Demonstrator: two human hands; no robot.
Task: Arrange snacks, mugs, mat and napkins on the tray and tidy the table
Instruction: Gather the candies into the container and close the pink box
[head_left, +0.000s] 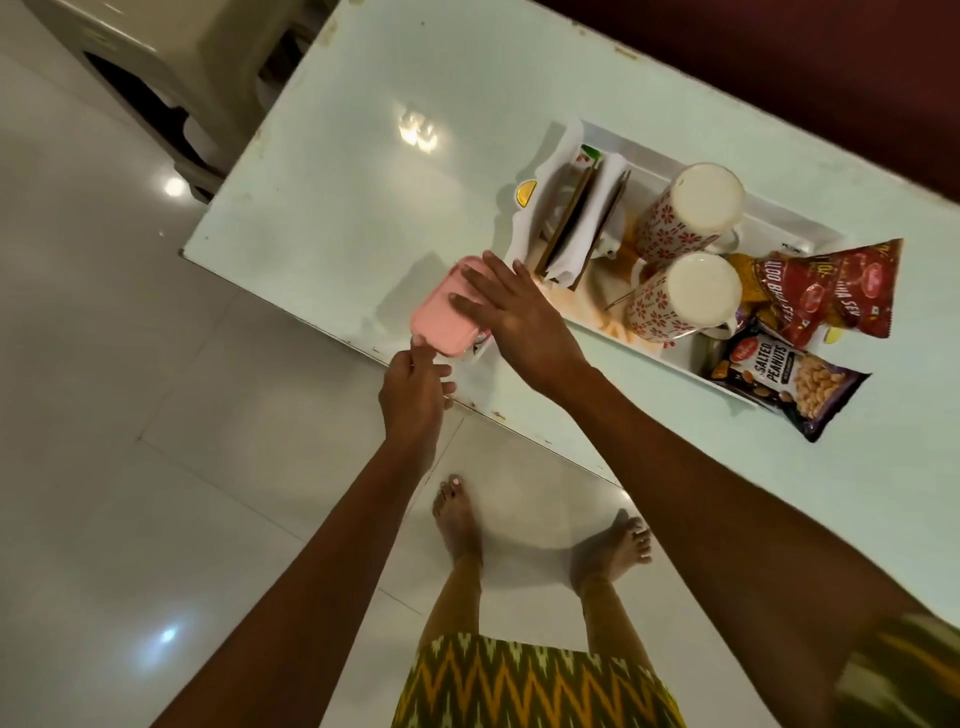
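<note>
My left hand (413, 395) pinches the near corner of the pink box (444, 312) at the table (332, 171) edge. My right hand (511, 317) lies flat and spread open on its smooth lid. The box points long-ways away from me. Just past it sits the white tray (675, 358) with round flowery mugs (685, 296), folded napkins (566, 218) and shiny snacks (826, 291).

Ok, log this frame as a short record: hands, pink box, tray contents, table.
left hand: pinching the near corner of the pink box
right hand: flat on top of the pink box, fingers spread
pink box: at the table's near edge, outside the tray
tray: white, holds napkin holder, two patterned mugs, red snack packets
peanuts packet: overhanging the tray's near rim
table: glossy, pale
</note>
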